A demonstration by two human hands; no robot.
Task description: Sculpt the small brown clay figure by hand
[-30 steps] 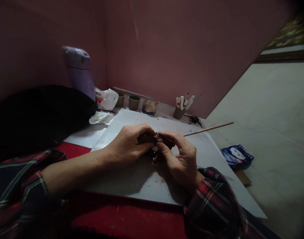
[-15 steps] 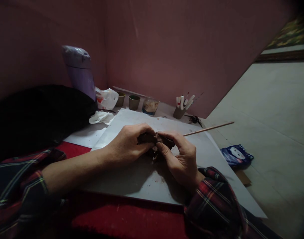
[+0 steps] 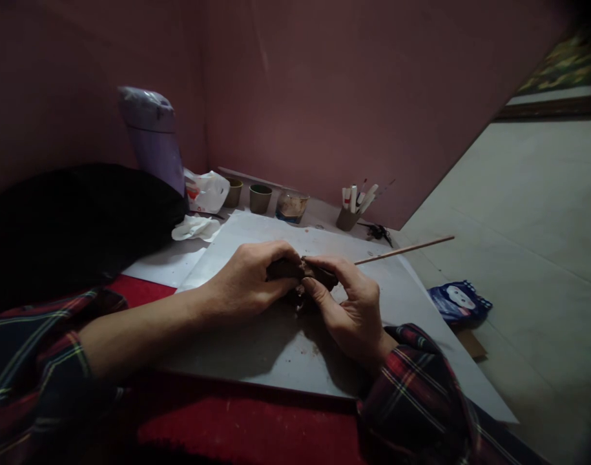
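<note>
Between both hands is a dark brown lump [image 3: 284, 268] that looks like clay, with a crumbly edge near its middle. My left hand [image 3: 249, 278] is closed around its left part, thumb below and fingers above. Thumb and fingers of my right hand [image 3: 348, 303] pinch its right part, the two thumbs close together. A thin wooden stick [image 3: 406, 250] sticks out to the right from behind my right hand; its near end is hidden. Small crumbs lie under the hands on a white sheet [image 3: 261, 355].
Along the back stand two small cups [image 3: 260, 199], a glass with murky liquid [image 3: 291, 206] and a pot of markers [image 3: 348, 218]. A purple bottle [image 3: 155, 152], crumpled tissue [image 3: 196, 227] and black bag-like bundle [image 3: 82, 226] are at left. A blue packet [image 3: 460, 302] lies right of the sheet.
Almost nothing differs. Both hands keep the brown lump in the same place, and the whole view has shifted very slightly.
</note>
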